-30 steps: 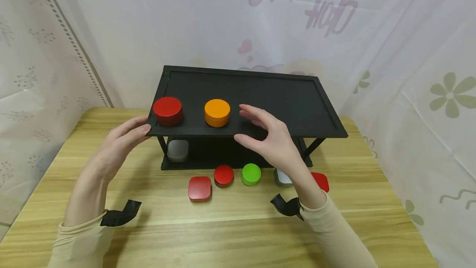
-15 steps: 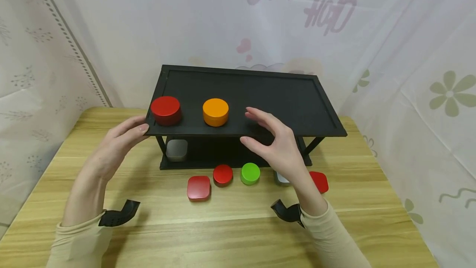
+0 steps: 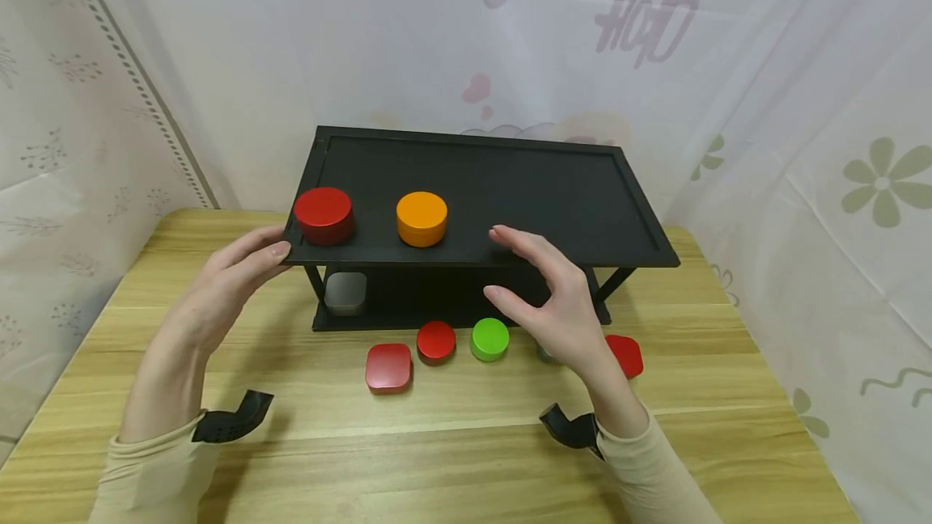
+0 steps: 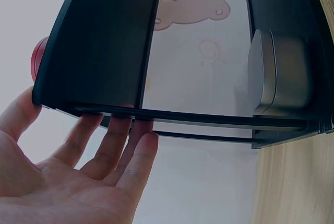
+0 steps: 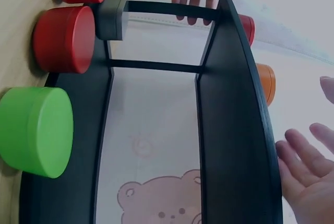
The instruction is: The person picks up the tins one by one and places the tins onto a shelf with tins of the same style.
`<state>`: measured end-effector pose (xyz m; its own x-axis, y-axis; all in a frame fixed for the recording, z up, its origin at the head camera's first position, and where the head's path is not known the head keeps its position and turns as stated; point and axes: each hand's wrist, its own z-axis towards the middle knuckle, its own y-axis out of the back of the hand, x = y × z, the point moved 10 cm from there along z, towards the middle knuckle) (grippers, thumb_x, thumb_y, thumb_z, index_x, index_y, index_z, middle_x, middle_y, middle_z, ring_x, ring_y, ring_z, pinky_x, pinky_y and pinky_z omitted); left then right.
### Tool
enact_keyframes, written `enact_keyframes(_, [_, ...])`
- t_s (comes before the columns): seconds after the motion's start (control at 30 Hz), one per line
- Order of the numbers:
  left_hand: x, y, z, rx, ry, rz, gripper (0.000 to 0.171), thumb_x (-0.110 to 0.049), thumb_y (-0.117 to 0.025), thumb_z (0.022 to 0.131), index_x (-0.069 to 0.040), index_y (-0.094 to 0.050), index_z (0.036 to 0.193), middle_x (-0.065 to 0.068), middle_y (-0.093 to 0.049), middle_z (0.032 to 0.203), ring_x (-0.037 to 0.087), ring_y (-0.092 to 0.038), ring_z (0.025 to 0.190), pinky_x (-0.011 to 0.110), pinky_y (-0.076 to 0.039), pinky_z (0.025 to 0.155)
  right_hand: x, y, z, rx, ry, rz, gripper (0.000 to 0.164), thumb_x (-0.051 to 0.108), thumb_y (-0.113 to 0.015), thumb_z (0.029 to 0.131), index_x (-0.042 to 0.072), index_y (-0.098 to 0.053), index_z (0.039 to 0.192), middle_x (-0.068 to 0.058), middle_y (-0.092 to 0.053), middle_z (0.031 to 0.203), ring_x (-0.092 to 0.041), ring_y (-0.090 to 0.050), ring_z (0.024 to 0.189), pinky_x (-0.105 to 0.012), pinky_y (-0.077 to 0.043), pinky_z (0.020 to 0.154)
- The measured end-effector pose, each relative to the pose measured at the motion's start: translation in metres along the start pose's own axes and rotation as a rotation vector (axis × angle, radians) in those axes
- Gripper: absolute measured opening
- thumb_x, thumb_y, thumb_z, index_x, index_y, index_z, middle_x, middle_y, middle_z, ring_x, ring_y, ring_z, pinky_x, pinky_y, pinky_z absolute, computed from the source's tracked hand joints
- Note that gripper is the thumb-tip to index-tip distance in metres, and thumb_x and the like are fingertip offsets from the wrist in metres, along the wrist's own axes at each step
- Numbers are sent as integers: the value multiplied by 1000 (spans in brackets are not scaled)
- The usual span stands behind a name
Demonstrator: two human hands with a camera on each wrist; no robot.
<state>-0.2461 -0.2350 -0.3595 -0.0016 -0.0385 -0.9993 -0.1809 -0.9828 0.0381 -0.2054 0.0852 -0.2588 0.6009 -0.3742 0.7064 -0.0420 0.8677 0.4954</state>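
My left hand point(image 3: 229, 285) holds the left end of a black two-tier shelf point(image 3: 510, 200), thumb at the top board's front corner and fingers along its side. A round red tin point(image 3: 324, 217) stands on the top board near that corner, with a round orange tin point(image 3: 421, 219) to its right. Past the orange tin, my right hand point(image 3: 557, 302) hovers at the board's front edge, thumb and fingers apart and nothing between them. On the lower tier at the left sits a square grey tin point(image 4: 284, 72).
In front of the shelf, a square red tin point(image 3: 389, 368), a smaller round red tin point(image 3: 436, 343) and a round green tin point(image 3: 490, 339) stand on the wooden table point(image 3: 408, 467). Farther right lies another red tin point(image 3: 624, 356); my right hand mostly hides a grey tin.
My right hand has drawn away from the orange tin, rightward and toward me, now covering most of the grey tin on the table. The left hand keeps its place on the shelf.
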Motion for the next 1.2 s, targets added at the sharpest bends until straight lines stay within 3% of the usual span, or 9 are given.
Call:
enact_keyframes(0.2, [1,0,0,-1,2,-6,38,-22,-48,98,-10,-48,135,-8,-51,129,-2,-58,110,11,-34,96,6,2,-5,-12,60,38,54,-3,-72,77,-1,-55,128,-15,-59,128,-23,-54,120,-33,-43,105])
enact_keyframes(0.5, [-1,-1,0,2,-7,-29,38,-21,-48,98,-9,-49,134,-7,-52,128,-1,-59,110,11,-34,97,4,8,-15,-31,84,76,47,-8,-71,75,-4,-58,120,-18,-62,119,-24,-57,113,-32,-46,100])
enact_keyframes(0.77, [2,-1,-1,15,23,26,42,-25,-47,99,-12,-44,138,-10,-51,130,-3,-57,113,13,-32,97,5,10,-21,-24,118,44,46,-8,-72,73,-5,-60,117,-19,-62,116,-27,-58,110,-32,-48,97])
enact_keyframes(1.07, [2,0,0,1,20,22,40,-25,-47,99,-11,-47,136,-9,-51,129,-3,-57,111,13,-32,97,-6,6,-25,27,44,40,43,-5,-71,76,-1,-61,118,-15,-62,119,-25,-58,110,-26,-47,97])
enact_keyframes(1.2, [1,0,0,-2,16,17,39,-24,-47,98,-11,-47,136,-9,-51,129,-2,-58,111,13,-33,97,-10,2,-25,51,32,27,44,-3,-72,77,2,-61,119,-13,-62,120,-24,-58,111,-32,-48,98])
